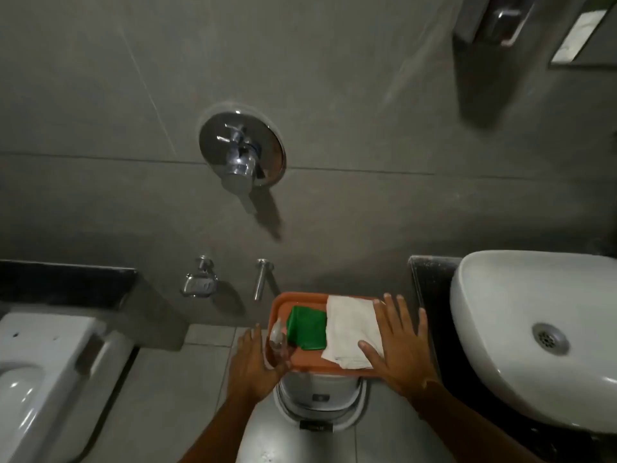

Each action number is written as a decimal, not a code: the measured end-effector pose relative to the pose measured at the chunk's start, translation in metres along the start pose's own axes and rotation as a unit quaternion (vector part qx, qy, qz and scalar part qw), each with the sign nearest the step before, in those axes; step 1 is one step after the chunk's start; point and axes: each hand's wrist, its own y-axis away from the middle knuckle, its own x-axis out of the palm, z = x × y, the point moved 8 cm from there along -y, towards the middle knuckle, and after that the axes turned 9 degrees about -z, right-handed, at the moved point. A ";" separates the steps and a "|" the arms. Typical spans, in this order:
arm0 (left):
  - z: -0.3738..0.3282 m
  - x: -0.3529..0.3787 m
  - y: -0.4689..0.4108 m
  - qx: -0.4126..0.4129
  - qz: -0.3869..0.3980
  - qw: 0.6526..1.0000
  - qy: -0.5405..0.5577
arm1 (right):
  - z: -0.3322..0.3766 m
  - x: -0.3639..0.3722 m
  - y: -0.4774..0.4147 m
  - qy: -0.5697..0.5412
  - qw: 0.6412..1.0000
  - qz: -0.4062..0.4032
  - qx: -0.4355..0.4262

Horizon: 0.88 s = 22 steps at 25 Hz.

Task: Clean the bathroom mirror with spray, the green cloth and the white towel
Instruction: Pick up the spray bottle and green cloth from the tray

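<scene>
Two open hands, left hand (253,360) and right hand (399,342), flank folded green cloth (307,327) beside rumpled white towel (350,329).

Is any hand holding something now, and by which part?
Nothing is held. The right hand lies open and flat on the white towel; the left hand is open beside the spray bottle.

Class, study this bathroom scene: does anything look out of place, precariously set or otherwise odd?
Yes: the orange tray holding the spray bottle, green cloth and white towel sits atop a pedal bin, overhanging its lid, an unsteady perch. Nothing appears spilled or damaged.
</scene>
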 end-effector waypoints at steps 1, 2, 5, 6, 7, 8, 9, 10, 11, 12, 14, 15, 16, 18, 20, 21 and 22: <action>0.000 0.010 -0.003 -0.001 0.003 0.999 0.036 | -0.005 0.017 0.007 -0.002 1.000 0.019 0.001; -0.002 0.014 -0.007 -0.019 0.006 0.996 0.086 | -0.013 0.030 0.012 0.002 1.000 0.026 0.004; -0.005 0.029 -0.021 -0.054 -0.007 0.978 0.200 | -0.043 0.069 0.042 0.013 0.999 0.030 0.010; -0.006 0.033 -0.025 -0.072 -0.012 0.975 0.211 | -0.053 0.077 0.050 0.011 1.000 0.028 0.006; -0.006 0.032 -0.030 -0.076 -0.029 0.974 0.211 | -0.064 0.081 0.058 0.009 0.999 0.033 0.015; -0.002 0.035 -0.034 -0.083 -0.042 0.974 0.207 | -0.073 0.086 0.066 0.002 0.999 0.046 0.027; 0.002 0.041 -0.038 -0.082 -0.048 0.975 0.203 | -0.082 0.092 0.073 0.004 0.998 0.056 0.036; 0.005 0.046 -0.040 -0.081 -0.047 0.977 0.191 | -0.088 0.098 0.080 0.010 0.997 0.060 0.039; 0.007 0.051 -0.042 -0.082 -0.048 0.978 0.184 | -0.092 0.104 0.082 0.016 0.997 0.068 0.039; 0.008 0.056 -0.044 -0.089 -0.046 0.978 0.185 | -0.094 0.107 0.081 0.023 0.997 0.069 0.036; 0.007 0.060 -0.051 -0.096 -0.055 0.975 0.191 | -0.099 0.113 0.070 0.033 0.997 0.061 0.026; 0.008 0.062 -0.055 -0.096 -0.062 0.975 0.192 | -0.102 0.115 0.062 0.034 0.997 0.057 0.024; 0.009 0.063 -0.059 -0.097 -0.065 0.973 0.198 | -0.107 0.115 0.052 0.034 0.998 0.055 0.024; 0.010 0.066 -0.066 -0.104 -0.074 0.969 0.213 | -0.119 0.118 0.037 0.032 0.998 0.047 0.038; 0.006 0.063 -0.071 -0.111 -0.093 0.962 0.233 | -0.124 0.120 0.032 0.033 0.997 0.044 0.055; 0.003 0.062 -0.073 -0.125 -0.098 0.956 0.248 | -0.125 0.122 0.032 0.036 0.997 0.044 0.056; 0.001 0.064 -0.074 -0.142 -0.092 0.950 0.264 | -0.124 0.122 0.032 0.038 0.997 0.045 0.055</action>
